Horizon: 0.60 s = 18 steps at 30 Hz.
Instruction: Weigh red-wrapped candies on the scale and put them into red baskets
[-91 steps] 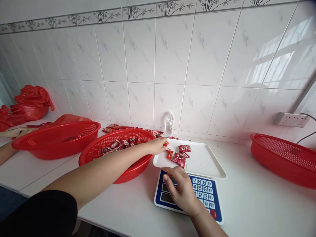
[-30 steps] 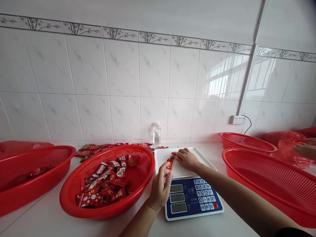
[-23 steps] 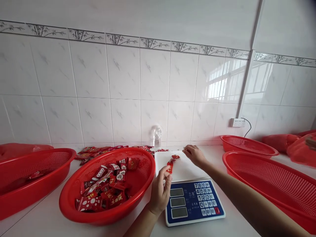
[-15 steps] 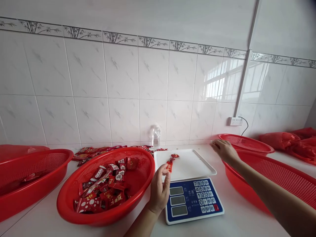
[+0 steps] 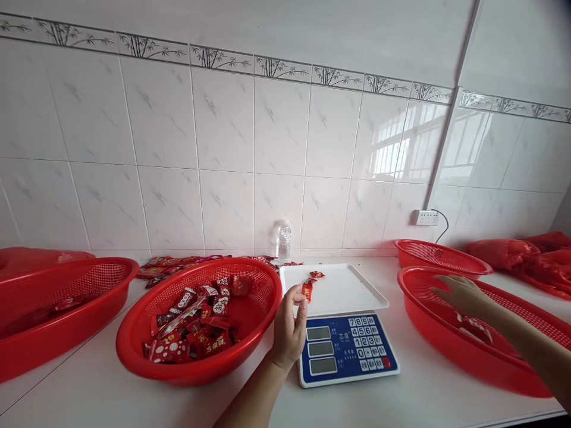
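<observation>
My left hand (image 5: 291, 324) is over the near left corner of a scale's white tray (image 5: 357, 291), its fingers closed on a small red wrapped candy (image 5: 307, 290). Another small red candy (image 5: 317, 274) lies on the tray behind it. The scale's blue keypad panel (image 5: 343, 345) faces me. My right hand (image 5: 466, 295) reaches over the large red basket (image 5: 428, 324) on the right, fingers stretched out and apart. Below it, a blurred red-and-white packet (image 5: 475, 327) shows inside. A red basket (image 5: 198, 374) left of the scale contains many red candy packets (image 5: 196, 327).
Another red basket (image 5: 89, 321) stands at far left, and a smaller one (image 5: 446, 258) at the back right. Packets (image 5: 165, 267) lie along the wall near a clear plastic bottle (image 5: 284, 241). Red bags (image 5: 508, 255) lie at far right, near a wall socket (image 5: 425, 217).
My right hand has moved right and down, from beside the tray to over the right basket. The left hand keeps its candy near the tray. The view has shifted slightly.
</observation>
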Tool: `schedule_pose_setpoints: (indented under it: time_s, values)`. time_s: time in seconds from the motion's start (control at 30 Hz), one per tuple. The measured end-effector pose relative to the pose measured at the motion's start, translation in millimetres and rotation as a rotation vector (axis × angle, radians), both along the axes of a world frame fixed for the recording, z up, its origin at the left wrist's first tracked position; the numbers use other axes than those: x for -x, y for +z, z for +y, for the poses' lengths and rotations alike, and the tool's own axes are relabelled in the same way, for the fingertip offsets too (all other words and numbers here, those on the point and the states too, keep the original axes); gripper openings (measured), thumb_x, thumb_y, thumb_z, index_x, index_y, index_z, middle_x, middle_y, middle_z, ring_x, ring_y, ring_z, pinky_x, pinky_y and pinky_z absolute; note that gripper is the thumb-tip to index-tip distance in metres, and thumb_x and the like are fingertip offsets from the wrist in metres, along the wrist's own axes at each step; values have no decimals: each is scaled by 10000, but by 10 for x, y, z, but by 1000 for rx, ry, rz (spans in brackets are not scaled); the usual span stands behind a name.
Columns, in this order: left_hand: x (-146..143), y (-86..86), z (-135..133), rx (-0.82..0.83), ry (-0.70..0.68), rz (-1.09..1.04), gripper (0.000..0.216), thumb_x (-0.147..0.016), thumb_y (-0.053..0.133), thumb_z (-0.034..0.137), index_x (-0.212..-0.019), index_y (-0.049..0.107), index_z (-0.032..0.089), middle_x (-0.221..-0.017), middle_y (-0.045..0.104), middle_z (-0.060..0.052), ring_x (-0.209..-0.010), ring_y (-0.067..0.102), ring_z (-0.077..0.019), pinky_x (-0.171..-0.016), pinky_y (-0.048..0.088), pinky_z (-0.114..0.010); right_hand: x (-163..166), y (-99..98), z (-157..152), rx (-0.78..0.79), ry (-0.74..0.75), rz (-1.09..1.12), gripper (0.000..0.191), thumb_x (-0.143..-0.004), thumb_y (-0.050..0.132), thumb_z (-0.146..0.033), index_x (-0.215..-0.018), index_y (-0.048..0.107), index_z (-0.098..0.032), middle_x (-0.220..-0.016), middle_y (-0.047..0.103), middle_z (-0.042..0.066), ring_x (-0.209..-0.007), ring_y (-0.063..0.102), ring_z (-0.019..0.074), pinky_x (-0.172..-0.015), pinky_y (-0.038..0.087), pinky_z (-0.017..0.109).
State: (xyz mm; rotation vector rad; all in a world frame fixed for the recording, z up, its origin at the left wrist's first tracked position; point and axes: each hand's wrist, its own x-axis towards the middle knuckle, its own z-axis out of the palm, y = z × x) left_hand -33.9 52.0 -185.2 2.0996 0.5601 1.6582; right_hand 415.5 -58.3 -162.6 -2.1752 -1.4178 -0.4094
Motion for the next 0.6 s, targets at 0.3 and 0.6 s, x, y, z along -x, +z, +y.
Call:
schedule_pose_setpoints:
  time_s: [0.3,0.6]
  values:
    - [21,-3,-16,-4,15,-20,296,-966,398,243,-1259,420,209,-950,609,-47,-919,581,-165,-854,459,-313,1779,193,1005,295,473,35,701,-814,402,-702,-1374,448,-284,-1504,315,81,-1399,219,300,-1076,284,468]
    - [40,32,-43,-9,10,-2,309,-964,394,239,-1267,438,196,-948,625,-60,-898,595,-171,-842,477,-324,2726,217,1705,422,611,48,692,-891,308,-638,-1425,374,-203,-1399,451,134,-1336,331,302,-1010,343,426]
